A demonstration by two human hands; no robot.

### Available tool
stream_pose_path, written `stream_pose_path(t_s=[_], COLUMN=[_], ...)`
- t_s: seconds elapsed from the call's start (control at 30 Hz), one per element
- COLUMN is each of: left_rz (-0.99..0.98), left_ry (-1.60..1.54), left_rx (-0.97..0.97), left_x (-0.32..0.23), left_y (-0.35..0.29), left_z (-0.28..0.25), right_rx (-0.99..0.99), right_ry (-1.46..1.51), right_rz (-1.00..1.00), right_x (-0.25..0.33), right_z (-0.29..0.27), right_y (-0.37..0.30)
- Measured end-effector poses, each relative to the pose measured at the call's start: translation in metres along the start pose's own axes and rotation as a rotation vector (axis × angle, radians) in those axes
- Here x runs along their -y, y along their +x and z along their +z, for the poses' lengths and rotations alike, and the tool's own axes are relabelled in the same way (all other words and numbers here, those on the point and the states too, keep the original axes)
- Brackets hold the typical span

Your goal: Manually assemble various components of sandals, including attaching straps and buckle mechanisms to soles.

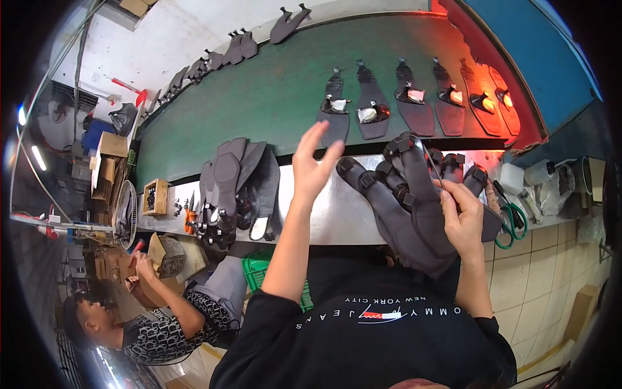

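My left hand (313, 162) is raised over the edge of the green conveyor belt, fingers apart, with nothing in it. It is close to a dark sandal sole (334, 117) with a black strap and a whitish piece on top. My right hand (463, 217) is closed in a pinch on a slim shiny metal tool (429, 155), whose exact kind I cannot make out. Under and around that hand lies a pile of dark grey sandal soles (414, 227) with black straps, reaching over the bench's front edge.
Strapped soles (414, 107) line the green belt (259, 91), toward a red-lit opening (512, 84). On the metal bench (317, 201) stand another sole stack (227, 175) and a wooden box (155, 197). Green-handled scissors (515, 223) hang right. A co-worker (155, 324) holds a red-handled tool.
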State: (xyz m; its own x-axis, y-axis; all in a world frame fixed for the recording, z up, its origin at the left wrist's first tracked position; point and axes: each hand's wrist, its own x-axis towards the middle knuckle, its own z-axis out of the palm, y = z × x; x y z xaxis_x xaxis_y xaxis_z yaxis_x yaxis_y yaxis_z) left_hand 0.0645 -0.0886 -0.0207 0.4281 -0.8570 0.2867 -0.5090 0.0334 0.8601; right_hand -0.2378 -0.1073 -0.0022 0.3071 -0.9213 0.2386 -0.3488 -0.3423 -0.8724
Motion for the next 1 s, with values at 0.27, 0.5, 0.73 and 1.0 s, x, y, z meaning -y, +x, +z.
stream_pose_path(t_s=[0.27,0.5,0.73,1.0], left_rz=[-0.005,0.058,0.148,-0.052], left_ry=[0.475,0.573,0.373,-0.652], left_rx=[-0.043,-0.084,-0.276,-0.266], left_x=[0.118,0.114,0.089,-0.022], left_y=[0.107,0.092,0.093,0.039], left_z=[0.027,0.043,0.045,-0.007], right_rx=[-0.02,-0.081,-0.074,-0.16], right_ry=[-0.058,-0.102,-0.203,-0.18], right_rz=[-0.09,-0.022,-0.036,-0.201], right_x=[0.009,0.0,-0.005,-0.003], right_z=[0.012,0.021,0.048,0.034], right_y=[-0.004,-0.003,0.005,-0.003])
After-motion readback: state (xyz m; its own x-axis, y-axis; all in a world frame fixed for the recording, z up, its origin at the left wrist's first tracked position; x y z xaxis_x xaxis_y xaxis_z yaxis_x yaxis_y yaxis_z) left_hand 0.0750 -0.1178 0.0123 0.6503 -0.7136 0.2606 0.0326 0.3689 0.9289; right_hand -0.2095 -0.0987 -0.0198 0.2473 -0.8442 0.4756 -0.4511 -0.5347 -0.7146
